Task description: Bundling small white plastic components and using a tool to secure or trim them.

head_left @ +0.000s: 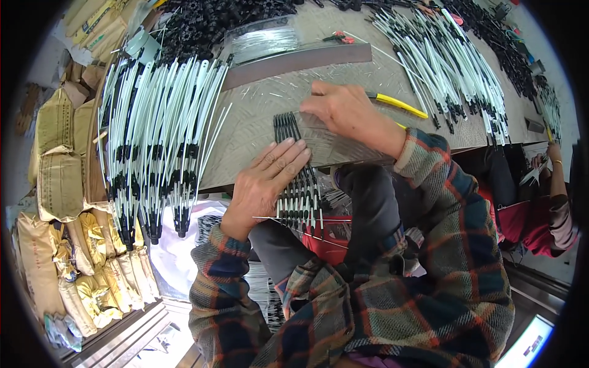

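Several slim black-and-white rods lie side by side in a row across the table's near edge, their black ends on the tabletop and their pale ends past the edge. Across this row my left hand rests flat, fingers stretched out and together. A few thin white sticks stick out crosswise below it. My right hand is above the tabletop, right of the rods' black ends, with its fingers bent together; whatever they pinch is too small or hidden. Beside that hand lies a tool with a yellow handle, partly covered.
Bundles of white and black strips stand on the left and far right. A brown bar and a clear tray of thin pins lie beyond my hands. Black parts are heaped behind. Another person's hand works at right.
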The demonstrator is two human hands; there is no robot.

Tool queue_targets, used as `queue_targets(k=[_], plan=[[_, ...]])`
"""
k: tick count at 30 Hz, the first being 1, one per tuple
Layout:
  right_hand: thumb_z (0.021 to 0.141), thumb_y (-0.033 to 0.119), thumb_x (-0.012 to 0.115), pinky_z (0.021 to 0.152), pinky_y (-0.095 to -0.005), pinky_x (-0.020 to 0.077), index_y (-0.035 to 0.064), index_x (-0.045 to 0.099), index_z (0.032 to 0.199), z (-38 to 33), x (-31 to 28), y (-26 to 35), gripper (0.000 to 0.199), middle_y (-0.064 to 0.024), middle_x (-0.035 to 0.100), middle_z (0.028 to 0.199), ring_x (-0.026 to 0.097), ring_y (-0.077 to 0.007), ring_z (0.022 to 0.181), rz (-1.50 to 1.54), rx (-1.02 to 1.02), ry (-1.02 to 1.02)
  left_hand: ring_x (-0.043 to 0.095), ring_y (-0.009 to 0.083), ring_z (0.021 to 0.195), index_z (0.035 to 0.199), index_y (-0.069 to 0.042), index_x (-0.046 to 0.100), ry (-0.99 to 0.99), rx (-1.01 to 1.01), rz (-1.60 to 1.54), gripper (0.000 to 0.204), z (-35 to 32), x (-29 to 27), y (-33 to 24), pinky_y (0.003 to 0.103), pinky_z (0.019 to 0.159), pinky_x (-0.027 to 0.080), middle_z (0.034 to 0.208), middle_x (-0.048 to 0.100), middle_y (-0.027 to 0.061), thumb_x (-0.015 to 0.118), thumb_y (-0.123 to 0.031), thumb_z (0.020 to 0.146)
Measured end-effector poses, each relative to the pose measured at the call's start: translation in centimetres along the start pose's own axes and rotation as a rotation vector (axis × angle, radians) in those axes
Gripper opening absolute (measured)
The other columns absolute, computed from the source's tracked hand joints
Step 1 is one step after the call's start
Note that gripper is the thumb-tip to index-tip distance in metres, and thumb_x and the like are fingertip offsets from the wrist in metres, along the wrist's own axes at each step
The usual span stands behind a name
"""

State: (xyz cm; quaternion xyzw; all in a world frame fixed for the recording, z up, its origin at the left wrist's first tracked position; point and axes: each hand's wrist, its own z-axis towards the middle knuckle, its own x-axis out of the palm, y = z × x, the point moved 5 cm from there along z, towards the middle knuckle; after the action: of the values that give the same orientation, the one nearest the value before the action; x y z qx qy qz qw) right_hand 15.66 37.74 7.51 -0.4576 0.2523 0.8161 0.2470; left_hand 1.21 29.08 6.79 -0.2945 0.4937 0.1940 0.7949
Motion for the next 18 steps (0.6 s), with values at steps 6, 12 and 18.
queue_targets(k=[6, 12, 18], plan=[[0.082, 0.014, 0.052, 0.056, -0.0414, 0.0428, 0.0094, 0.055, 0.084, 0.9, 0.7, 0.0, 0.006, -0.0091, 0.052, 0.077, 0.056, -0.0326, 0.070, 0.183, -0.004, 0.081, 0.044, 0.0244, 0.118, 0.124, -0.007, 0.046, 0.011, -0.012, -0.022, 0.060, -0.2, -0.4, -0.1, 0.038, 0.100, 0.034, 0.127, 0.047, 0.0079, 0.054, -0.009, 0.065], [0.079, 0.010, 0.056, 0.059, -0.0429, 0.0443, 0.0073, 0.048, 0.090, 2.1, 1.7, 1.3, 0.013, -0.0117, 0.052, 0.085, 0.055, -0.0356, 0.074, 0.243, -0.019, 0.110, 0.042, 0.0238, 0.120, 0.125, -0.007, 0.044, 0.013, -0.003, 0.024, 0.067, -1.1, -0.2, 0.3, 0.036, 0.102, 0.033, 0.130, 0.044, 0.0083, 0.058, -0.007, 0.059], [0.071, 0.010, 0.056, 0.056, -0.0346, 0.0473, 0.0052, 0.048, 0.080, 0.7, -0.3, 1.7, 0.013, -0.0089, 0.049, 0.083, 0.058, -0.0248, 0.071, -0.308, -0.144, 0.175, 0.040, 0.0225, 0.122, 0.126, -0.007, 0.043, 0.000, -0.007, 0.011, 0.075, -1.2, -0.1, 0.3, 0.035, 0.102, 0.033, 0.132, 0.042, 0.0080, 0.061, -0.003, 0.052]])
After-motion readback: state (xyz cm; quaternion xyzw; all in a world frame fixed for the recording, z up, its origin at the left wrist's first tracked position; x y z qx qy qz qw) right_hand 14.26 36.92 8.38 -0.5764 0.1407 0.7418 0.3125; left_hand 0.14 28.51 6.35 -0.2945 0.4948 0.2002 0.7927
